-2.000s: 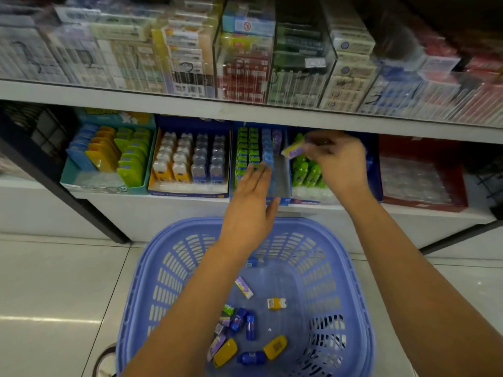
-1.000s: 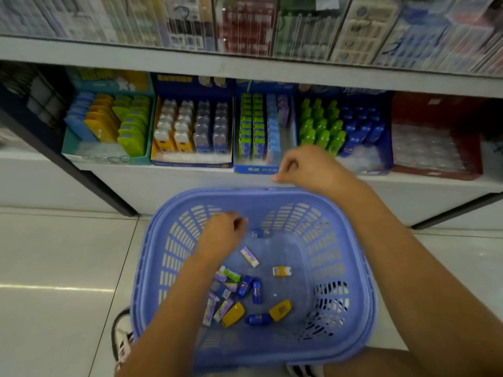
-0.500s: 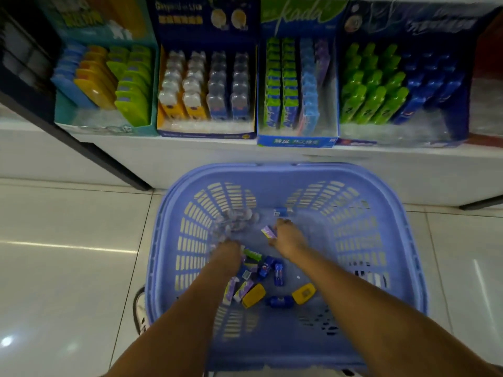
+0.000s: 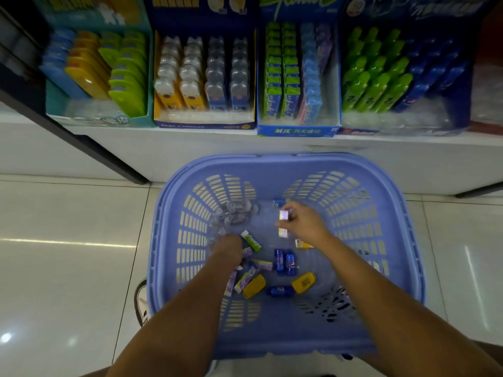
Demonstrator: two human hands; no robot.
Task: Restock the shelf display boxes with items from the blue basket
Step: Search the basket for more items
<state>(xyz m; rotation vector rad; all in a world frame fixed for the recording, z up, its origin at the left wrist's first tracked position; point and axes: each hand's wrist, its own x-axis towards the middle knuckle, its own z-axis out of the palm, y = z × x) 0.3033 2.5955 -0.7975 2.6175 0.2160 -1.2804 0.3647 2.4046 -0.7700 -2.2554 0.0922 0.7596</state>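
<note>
The blue basket (image 4: 285,160) stands on the floor below the shelf. My right hand (image 4: 303,225) is inside it and pinches a purple pack (image 4: 283,215) by its end. My left hand (image 4: 227,248) is lower left in the basket, fingers curled down onto a green-and-white pack (image 4: 252,241). Loose on the basket floor lie blue bottles (image 4: 284,262), two yellow cases (image 4: 303,282), several purple packs (image 4: 245,278) and a clear plastic insert (image 4: 234,216). The display box (image 4: 298,131) with green, blue and purple pack columns sits straight above.
Three other display boxes flank it: a teal one (image 4: 98,119), a blue-and-yellow one (image 4: 204,124) and one with green and blue bottles (image 4: 394,127). A dark slanted post (image 4: 81,137) runs at the left. White floor tiles (image 4: 68,240) surround the basket; my shoe (image 4: 143,297) shows beside it.
Both hands came down from the shelf into the basket. My right hand has lifted a purple pack; the view tilted down and closer.
</note>
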